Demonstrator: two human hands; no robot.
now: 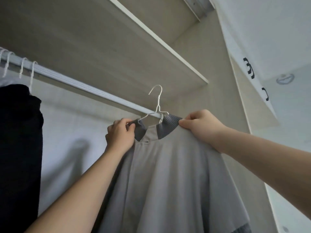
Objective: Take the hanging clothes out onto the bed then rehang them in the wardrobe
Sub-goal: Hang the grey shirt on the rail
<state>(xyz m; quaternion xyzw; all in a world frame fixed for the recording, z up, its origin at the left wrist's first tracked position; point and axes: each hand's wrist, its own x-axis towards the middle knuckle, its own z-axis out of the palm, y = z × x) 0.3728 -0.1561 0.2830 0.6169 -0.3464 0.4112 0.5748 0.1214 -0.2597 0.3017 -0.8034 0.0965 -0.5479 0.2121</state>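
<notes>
Grey shirt on wire hanger, held at wardrobe rail, hook off rail. Left hand, right hand: each grip pinches ribbed collar. Fabric judged light, limp; hanger neck probably firmer hold.

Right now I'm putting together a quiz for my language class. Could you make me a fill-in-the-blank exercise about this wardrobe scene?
1. The left hand and the right hand each pinch the jacket by its ____.
2. The jacket's hanger is ____ in colour.
3. The hanger is not yet hooked over the ____.

Missing words: collar; white; rod.
</notes>
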